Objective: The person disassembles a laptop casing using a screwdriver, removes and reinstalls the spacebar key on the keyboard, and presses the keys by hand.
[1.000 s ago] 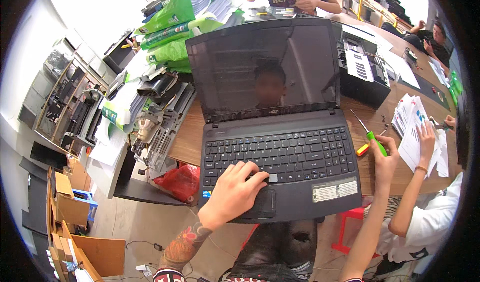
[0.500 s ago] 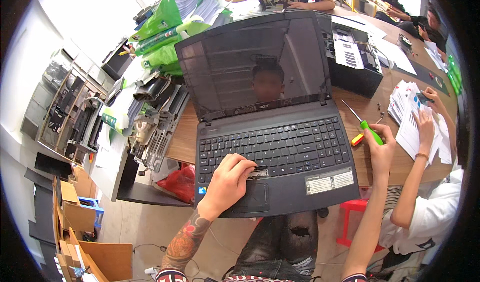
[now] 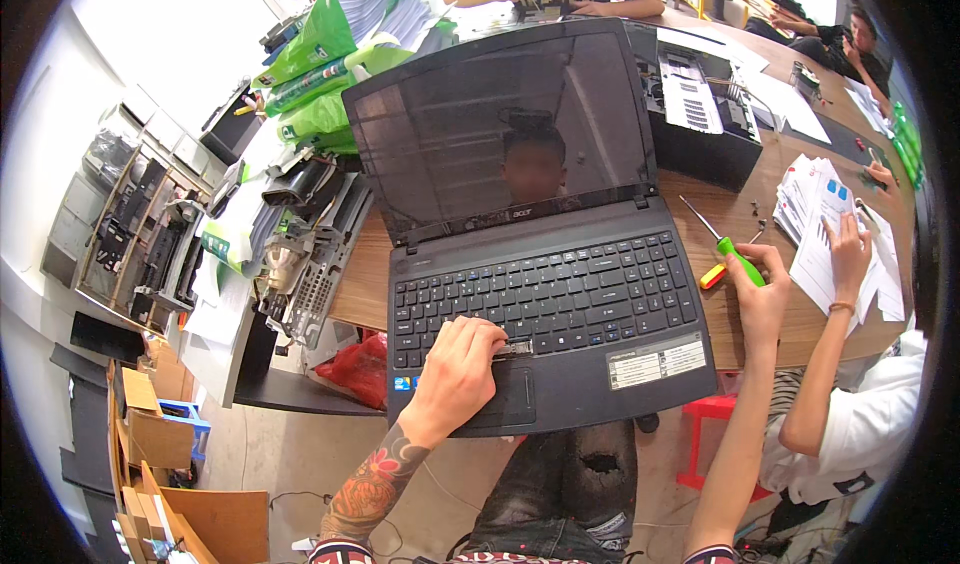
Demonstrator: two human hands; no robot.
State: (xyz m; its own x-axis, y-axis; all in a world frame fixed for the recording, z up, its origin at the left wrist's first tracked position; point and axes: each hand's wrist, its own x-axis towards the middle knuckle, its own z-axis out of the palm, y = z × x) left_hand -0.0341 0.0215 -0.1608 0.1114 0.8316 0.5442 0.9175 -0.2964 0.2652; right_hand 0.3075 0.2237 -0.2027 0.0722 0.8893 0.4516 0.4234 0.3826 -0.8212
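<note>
A black laptop (image 3: 590, 389) lies open before me at the table edge, its screen dark and reflective. My left hand (image 3: 460, 372) bends over the lower keyboard, with thumb and fingers drawn together at the space-bar place; what they pinch is hidden. Beside the fingertips, a pale slot (image 3: 518, 348) shows where a key cover is off. To the right of the laptop, my right hand (image 3: 760, 289) is closed around the green handle of a screwdriver (image 3: 738, 260), whose metal shaft points away to the upper left. A yellow-and-red handle (image 3: 713, 276) lies by it.
Behind the screen stands an opened black device (image 3: 705, 144). Metal machine parts (image 3: 310, 264) and green-wrapped paper stacks (image 3: 320, 89) crowd the left. On the right, a co-worker's hand (image 3: 848, 249) rests on papers (image 3: 815, 219). Small loose parts (image 3: 757, 226) lie near the screwdriver tip.
My left fingers have shifted slightly at the slot; a dark strip seen above it before no longer shows. The co-worker's other hand has moved up and away from the papers. My right hand stays put.
</note>
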